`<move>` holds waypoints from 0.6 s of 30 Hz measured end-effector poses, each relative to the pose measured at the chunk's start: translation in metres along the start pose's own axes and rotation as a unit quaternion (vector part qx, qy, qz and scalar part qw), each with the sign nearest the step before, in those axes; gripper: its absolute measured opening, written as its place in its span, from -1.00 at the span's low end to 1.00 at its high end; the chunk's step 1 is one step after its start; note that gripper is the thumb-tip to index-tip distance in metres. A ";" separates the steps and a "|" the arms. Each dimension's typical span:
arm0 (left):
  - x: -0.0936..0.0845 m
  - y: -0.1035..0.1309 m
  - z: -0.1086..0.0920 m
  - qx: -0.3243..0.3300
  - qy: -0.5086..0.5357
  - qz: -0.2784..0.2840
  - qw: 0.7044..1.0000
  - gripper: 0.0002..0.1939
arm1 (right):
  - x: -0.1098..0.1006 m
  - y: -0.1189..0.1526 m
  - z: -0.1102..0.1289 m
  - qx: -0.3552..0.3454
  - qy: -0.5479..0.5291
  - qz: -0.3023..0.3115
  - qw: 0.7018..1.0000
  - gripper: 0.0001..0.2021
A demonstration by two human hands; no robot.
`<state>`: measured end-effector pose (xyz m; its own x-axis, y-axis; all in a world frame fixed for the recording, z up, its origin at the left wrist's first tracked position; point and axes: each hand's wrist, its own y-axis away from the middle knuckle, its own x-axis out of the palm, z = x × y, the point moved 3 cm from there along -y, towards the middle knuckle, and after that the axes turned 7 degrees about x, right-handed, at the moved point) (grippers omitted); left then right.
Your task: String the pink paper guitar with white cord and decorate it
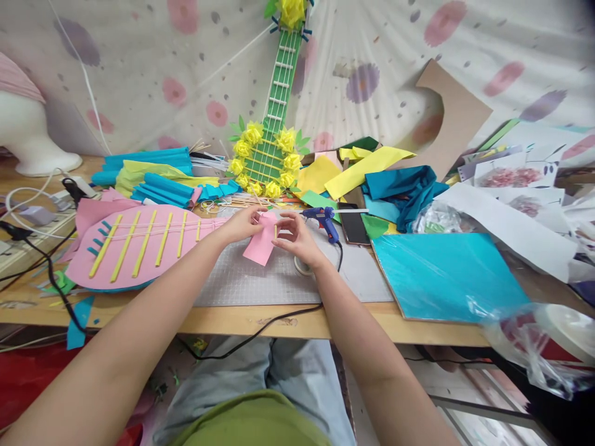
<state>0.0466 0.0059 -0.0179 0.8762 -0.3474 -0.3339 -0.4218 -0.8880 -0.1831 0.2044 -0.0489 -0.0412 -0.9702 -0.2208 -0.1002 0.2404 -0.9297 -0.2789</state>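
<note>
A small pink strip of paper hangs in front of me above the grey cutting mat. My left hand pinches it near its upper end. At its right edge, my right hand is curled with thumb and fingertips on the paper. A short yellow stick shows by the right fingertips; whether they grip it I cannot tell. Just right of the hands lies a blue glue gun with a white glue stick in its back. Under my right wrist a roll of tape is partly hidden.
Left lies a pink paper guitar-like shape with yellow bars. A green paper guitar with yellow flowers leans behind. A phone, a blue board and coloured paper sit right. A black cord crosses the table's front edge.
</note>
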 end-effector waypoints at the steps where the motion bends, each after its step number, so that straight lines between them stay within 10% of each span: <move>1: 0.000 0.000 0.000 -0.005 0.026 -0.025 0.999 -0.47 | -0.001 -0.001 -0.002 -0.007 -0.001 -0.019 1.000 -0.39; 5: 0.005 0.010 0.005 -0.090 0.217 -0.138 0.962 -0.62 | -0.010 -0.007 -0.009 -0.054 -0.020 -0.162 0.985 -0.39; 11: 0.044 0.033 0.014 -0.179 0.409 -0.066 0.892 -0.80 | -0.018 -0.008 -0.015 -0.083 -0.031 -0.289 0.953 -0.43; 15: 0.045 0.032 0.020 -0.144 0.321 -0.186 0.918 -0.86 | -0.019 -0.002 -0.008 -0.059 0.095 -0.290 0.951 -0.46; 18: 0.036 0.030 0.024 -0.127 0.209 -0.159 0.957 -0.87 | -0.018 0.005 0.008 -0.099 0.237 -0.266 0.929 -0.52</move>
<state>0.0597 -0.0256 -0.0578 0.9899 -0.0910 0.1090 -0.0954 -0.9948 0.0352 0.2231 -0.0514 -0.0330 -0.8422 0.4517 -0.2944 -0.2219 -0.7879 -0.5744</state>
